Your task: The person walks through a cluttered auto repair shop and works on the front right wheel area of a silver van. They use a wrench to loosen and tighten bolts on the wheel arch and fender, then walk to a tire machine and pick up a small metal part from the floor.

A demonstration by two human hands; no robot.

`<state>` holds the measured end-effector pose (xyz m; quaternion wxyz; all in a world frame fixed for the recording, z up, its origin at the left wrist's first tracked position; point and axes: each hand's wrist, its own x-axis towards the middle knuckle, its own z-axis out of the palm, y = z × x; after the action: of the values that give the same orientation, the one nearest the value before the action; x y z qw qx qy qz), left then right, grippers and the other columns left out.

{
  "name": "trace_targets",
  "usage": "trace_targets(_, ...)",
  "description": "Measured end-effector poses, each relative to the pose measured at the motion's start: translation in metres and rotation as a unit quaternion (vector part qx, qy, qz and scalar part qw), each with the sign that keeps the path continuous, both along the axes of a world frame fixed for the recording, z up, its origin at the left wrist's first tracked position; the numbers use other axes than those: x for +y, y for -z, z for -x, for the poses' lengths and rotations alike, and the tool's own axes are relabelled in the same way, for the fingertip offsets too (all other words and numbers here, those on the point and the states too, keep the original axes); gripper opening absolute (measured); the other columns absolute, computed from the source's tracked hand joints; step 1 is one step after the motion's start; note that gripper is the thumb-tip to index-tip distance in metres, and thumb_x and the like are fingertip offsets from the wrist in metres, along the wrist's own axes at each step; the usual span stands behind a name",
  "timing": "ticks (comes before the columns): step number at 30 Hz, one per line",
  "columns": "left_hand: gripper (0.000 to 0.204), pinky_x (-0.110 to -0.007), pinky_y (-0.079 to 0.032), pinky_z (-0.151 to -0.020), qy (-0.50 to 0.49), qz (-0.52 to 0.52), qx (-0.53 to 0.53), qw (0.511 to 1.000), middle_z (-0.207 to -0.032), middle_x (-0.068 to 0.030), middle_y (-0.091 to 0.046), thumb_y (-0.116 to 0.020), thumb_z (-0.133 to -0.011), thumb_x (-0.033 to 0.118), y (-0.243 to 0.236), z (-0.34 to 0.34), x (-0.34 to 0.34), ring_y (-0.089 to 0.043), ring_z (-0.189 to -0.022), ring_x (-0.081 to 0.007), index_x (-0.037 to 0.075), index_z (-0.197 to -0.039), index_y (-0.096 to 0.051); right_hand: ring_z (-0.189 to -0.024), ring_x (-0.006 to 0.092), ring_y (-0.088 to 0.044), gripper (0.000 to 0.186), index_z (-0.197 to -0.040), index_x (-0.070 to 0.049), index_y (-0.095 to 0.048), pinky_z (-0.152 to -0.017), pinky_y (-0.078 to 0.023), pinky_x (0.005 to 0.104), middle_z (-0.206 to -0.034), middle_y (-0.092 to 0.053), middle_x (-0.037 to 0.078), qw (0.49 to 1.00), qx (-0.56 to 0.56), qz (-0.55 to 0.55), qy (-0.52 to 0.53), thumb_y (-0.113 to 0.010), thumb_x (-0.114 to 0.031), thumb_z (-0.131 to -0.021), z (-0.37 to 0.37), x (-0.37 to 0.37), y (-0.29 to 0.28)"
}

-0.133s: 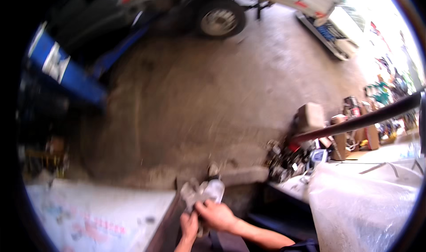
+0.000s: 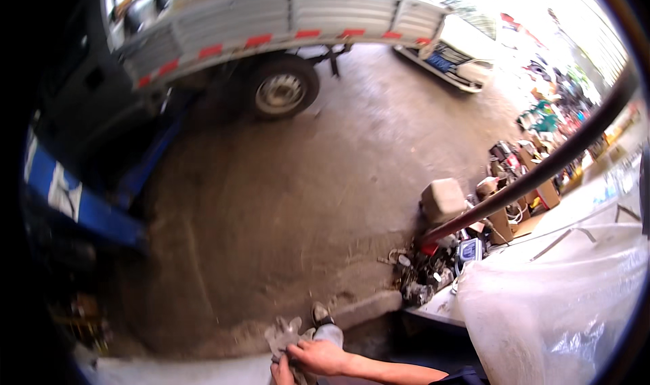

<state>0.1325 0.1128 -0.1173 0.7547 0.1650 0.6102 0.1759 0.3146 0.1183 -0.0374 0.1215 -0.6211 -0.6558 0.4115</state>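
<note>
Low in the picture, my right hand closes on a pale grey work glove, whose finger-like lobes fan out ahead of my knuckles. My left hand is beside it at the lower edge, thumb and fingers pinching the same glove. The glove's lower part is hidden behind my hands and cut off by the frame. Just beyond my right hand show a grey trouser leg and a shoe.
A flatbed truck stands across the far side, with a white car behind it. Left is a blue lift post. At right, a dark pole slants over piled parts, near a beige box and plastic sheeting.
My view has tilted up, so the truck shows more and my hands sit lower in the picture. Both hands still grip the glove.
</note>
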Motion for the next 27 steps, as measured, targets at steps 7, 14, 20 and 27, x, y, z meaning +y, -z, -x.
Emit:
trace_targets(7, 0.041, -0.027, -0.047, -0.056, 0.065, -0.176, -0.042, 0.981, -0.083, -0.0025, -0.067, -0.054, -0.095, 0.040, -0.071, -0.094, 0.192, -0.060, -0.069, -0.0114, 0.002, -0.096, -0.071, -0.088, 0.0370, -0.062, 0.035, -0.100, -0.003, -0.055, -0.073, -0.052, 0.0453, -0.095, -0.060, 0.018, 0.969, -0.024, -0.220, 0.107, -0.069, -0.025, -0.076, -0.059, 0.137, -0.062)
trace_targets(14, 0.034, -0.027, -0.051, -0.070, 0.031, -0.217, -0.111, 0.969, -0.102, -0.0015, -0.066, -0.054, -0.096, 0.033, -0.148, -0.110, 0.239, -0.061, -0.086, -0.0130, 0.007, -0.115, -0.064, -0.088, 0.0399, -0.062, 0.037, -0.109, -0.008, -0.056, -0.075, -0.052, 0.0486, -0.098, -0.061, 0.020, 0.944, 0.077, -0.267, 0.179, -0.068, -0.023, -0.077, -0.065, 0.190, -0.106)
trace_targets(20, 0.042, -0.029, -0.051, -0.079, 0.009, -0.157, -0.095, 0.983, -0.108, -0.0013, -0.064, -0.051, -0.097, 0.042, -0.138, -0.109, 0.302, -0.059, -0.095, -0.0141, 0.008, -0.121, -0.061, -0.089, 0.0402, -0.062, 0.034, -0.107, -0.005, -0.056, -0.077, -0.051, 0.0484, -0.098, -0.060, 0.022, 0.969, 0.043, -0.201, 0.140, -0.067, -0.022, -0.080, -0.052, 0.251, -0.090)
trace_targets(27, 0.050, -0.032, -0.047, -0.091, -0.045, -0.177, -0.187, 0.965, -0.111, -0.0017, -0.063, -0.054, -0.095, 0.050, -0.142, -0.103, 0.433, -0.056, -0.104, -0.0153, 0.008, -0.121, -0.062, -0.100, 0.0378, -0.057, 0.037, -0.108, -0.006, -0.054, -0.083, -0.049, 0.0449, -0.102, -0.058, 0.018, 0.954, 0.016, -0.287, 0.086, -0.067, -0.012, -0.074, -0.068, 0.409, -0.063)
